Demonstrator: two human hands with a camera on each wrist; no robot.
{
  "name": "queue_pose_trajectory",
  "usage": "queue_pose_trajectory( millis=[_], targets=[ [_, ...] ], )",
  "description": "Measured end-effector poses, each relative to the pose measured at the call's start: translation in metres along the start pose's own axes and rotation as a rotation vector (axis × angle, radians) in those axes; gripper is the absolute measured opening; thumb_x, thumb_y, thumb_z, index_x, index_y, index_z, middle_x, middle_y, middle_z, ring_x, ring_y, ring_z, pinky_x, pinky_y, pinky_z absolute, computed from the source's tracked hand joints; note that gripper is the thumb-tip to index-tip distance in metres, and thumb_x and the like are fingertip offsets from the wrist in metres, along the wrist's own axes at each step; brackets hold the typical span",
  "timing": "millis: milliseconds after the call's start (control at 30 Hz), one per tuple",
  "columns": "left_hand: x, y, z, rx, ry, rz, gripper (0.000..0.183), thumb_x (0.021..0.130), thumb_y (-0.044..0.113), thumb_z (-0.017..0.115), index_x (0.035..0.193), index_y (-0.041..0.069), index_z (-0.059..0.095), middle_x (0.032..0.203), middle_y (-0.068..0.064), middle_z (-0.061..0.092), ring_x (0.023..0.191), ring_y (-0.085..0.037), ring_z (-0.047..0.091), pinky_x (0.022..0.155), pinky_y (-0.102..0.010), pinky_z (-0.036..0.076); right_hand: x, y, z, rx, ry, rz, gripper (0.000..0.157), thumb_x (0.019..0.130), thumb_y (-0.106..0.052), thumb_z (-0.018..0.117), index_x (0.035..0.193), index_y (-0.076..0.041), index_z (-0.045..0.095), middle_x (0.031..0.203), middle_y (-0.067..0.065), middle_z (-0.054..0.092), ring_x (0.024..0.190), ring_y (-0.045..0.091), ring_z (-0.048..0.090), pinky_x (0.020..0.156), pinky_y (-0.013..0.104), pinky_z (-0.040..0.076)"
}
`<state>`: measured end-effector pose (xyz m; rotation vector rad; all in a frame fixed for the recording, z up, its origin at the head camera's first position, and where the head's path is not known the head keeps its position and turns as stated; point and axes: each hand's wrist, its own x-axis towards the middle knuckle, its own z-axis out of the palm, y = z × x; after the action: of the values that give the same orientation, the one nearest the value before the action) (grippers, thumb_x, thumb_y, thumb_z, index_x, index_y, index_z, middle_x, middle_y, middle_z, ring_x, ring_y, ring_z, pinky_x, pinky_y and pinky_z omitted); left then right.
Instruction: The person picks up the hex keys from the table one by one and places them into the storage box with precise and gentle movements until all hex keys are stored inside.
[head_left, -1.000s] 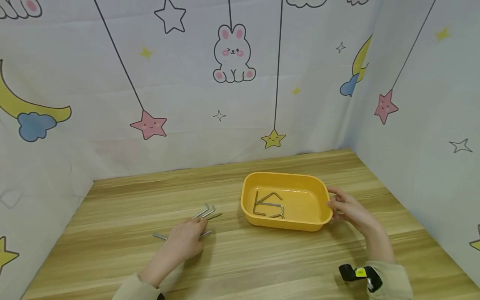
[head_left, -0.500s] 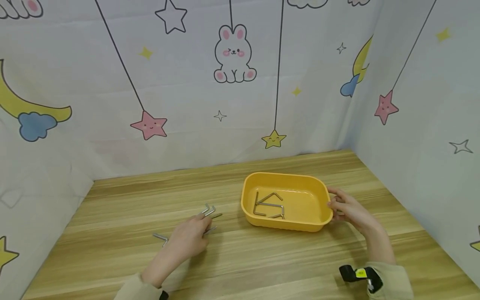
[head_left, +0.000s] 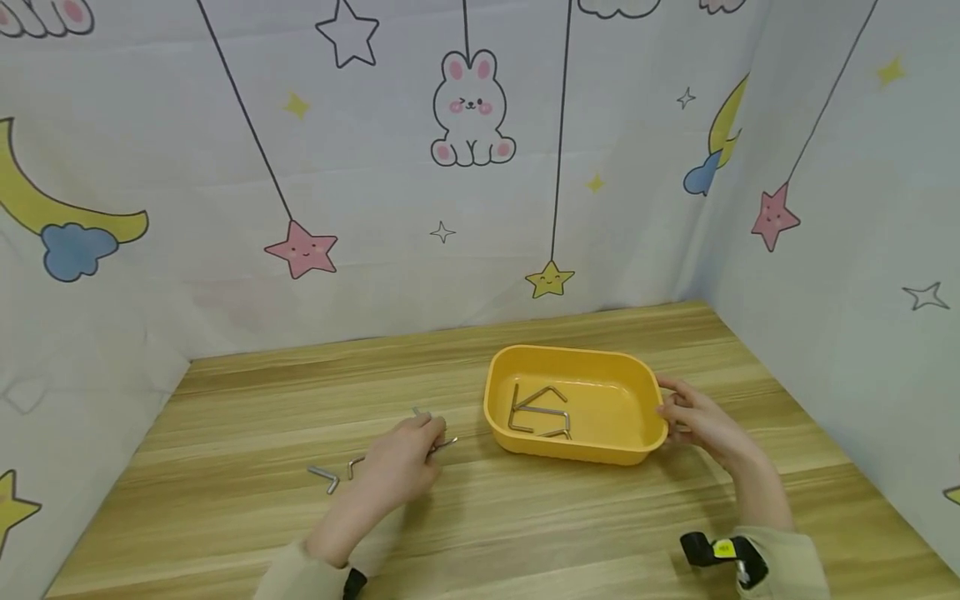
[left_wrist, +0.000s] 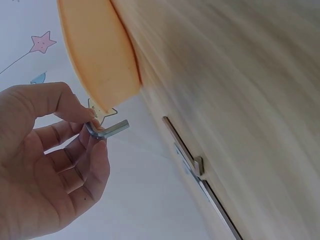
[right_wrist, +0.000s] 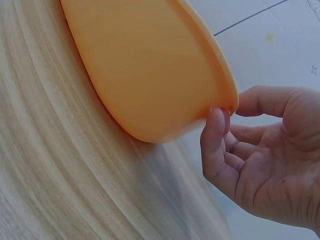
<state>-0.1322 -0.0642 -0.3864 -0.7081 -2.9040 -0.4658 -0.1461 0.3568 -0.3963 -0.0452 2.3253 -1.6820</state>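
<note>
My left hand (head_left: 401,462) is above the table, left of the yellow plastic tray (head_left: 577,450). In the left wrist view, its thumb and forefinger pinch an L-shaped hex key (left_wrist: 116,129) by its bend, with one arm of the key sticking out. My right hand (head_left: 701,425) holds the tray's right end; in the right wrist view, thumb and fingers (right_wrist: 214,132) grip the rim. Several bent hex keys (head_left: 566,421) lie inside the tray, toward its left side. More hex keys (head_left: 324,475) lie on the wood, partly hidden by my left hand in the head view.
The wood-grain table (head_left: 525,533) meets a white printed cloth (head_left: 375,167) at the back, left and right. A black wrist camera strap (head_left: 720,554) sits on the right sleeve.
My left hand has moved right and slightly lifted, with a hex key between its fingers, uncovering another key on the table. My right hand and the tray have stayed in place.
</note>
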Motion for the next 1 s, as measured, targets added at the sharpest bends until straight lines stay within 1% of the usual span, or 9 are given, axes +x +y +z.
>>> queue_pose_trajectory(
  millis=[133, 333, 467, 667, 767, 933, 1000],
  targets=[
    [0.005, 0.006, 0.000, -0.016, 0.014, 0.004, 0.022, 0.068, -0.005, 0.060, 0.074, 0.013, 0.050, 0.068, 0.007, 0.037, 0.061, -0.009, 0.033, 0.050, -0.020, 0.022, 0.000, 0.001, 0.001, 0.005, -0.003, 0.003, 0.069, 0.097, -0.014, 0.049, 0.152, 0.001, 0.010, 0.091, 0.005, 0.047, 0.072, 0.009, 0.052, 0.073, 0.034, 0.056],
    [0.012, 0.016, -0.002, -0.025, 0.020, 0.005, 0.023, 0.070, -0.004, 0.061, 0.076, 0.015, 0.051, 0.070, 0.007, 0.041, 0.061, -0.008, 0.037, 0.049, -0.020, 0.026, -0.001, 0.000, 0.001, 0.000, 0.000, 0.004, 0.069, 0.097, -0.014, 0.049, 0.152, 0.002, 0.010, 0.089, 0.005, 0.046, 0.071, 0.008, 0.051, 0.072, 0.034, 0.056],
    [0.018, 0.022, -0.004, -0.036, 0.030, 0.022, 0.021, 0.070, -0.002, 0.063, 0.078, 0.015, 0.053, 0.071, 0.007, 0.041, 0.061, -0.008, 0.038, 0.049, -0.020, 0.027, 0.000, -0.001, 0.001, -0.008, 0.005, 0.005, 0.068, 0.097, -0.014, 0.049, 0.151, 0.002, 0.011, 0.090, 0.006, 0.047, 0.071, 0.009, 0.050, 0.072, 0.033, 0.056],
    [0.026, 0.029, -0.007, -0.047, 0.063, 0.050, 0.020, 0.070, -0.001, 0.063, 0.080, 0.014, 0.054, 0.072, 0.007, 0.041, 0.063, -0.008, 0.038, 0.048, -0.019, 0.027, -0.001, -0.002, 0.000, -0.002, 0.002, -0.005, 0.070, 0.096, -0.013, 0.049, 0.152, 0.002, 0.010, 0.091, 0.007, 0.047, 0.071, 0.009, 0.051, 0.071, 0.033, 0.056],
    [0.030, 0.033, -0.009, -0.058, 0.081, 0.065, 0.019, 0.070, -0.001, 0.063, 0.080, 0.014, 0.054, 0.073, 0.006, 0.044, 0.064, -0.007, 0.040, 0.049, -0.019, 0.029, -0.001, -0.002, -0.001, 0.003, 0.001, -0.008, 0.070, 0.096, -0.013, 0.049, 0.151, 0.003, 0.010, 0.090, 0.007, 0.047, 0.070, 0.009, 0.050, 0.071, 0.034, 0.055],
    [0.036, 0.041, -0.012, -0.076, 0.091, 0.077, 0.019, 0.074, 0.000, 0.065, 0.083, 0.014, 0.057, 0.075, 0.006, 0.048, 0.065, -0.008, 0.042, 0.051, -0.020, 0.033, -0.001, -0.002, -0.001, 0.003, -0.005, -0.004, 0.070, 0.096, -0.013, 0.049, 0.152, 0.002, 0.010, 0.089, 0.006, 0.046, 0.071, 0.009, 0.051, 0.071, 0.034, 0.056],
    [0.038, 0.043, -0.012, -0.083, 0.108, 0.095, 0.019, 0.073, 0.000, 0.065, 0.084, 0.014, 0.058, 0.075, 0.006, 0.048, 0.065, -0.008, 0.041, 0.052, -0.019, 0.034, -0.001, -0.002, -0.001, 0.002, -0.005, -0.003, 0.070, 0.096, -0.013, 0.049, 0.152, 0.002, 0.010, 0.089, 0.006, 0.046, 0.071, 0.009, 0.051, 0.071, 0.034, 0.056]
  ],
)
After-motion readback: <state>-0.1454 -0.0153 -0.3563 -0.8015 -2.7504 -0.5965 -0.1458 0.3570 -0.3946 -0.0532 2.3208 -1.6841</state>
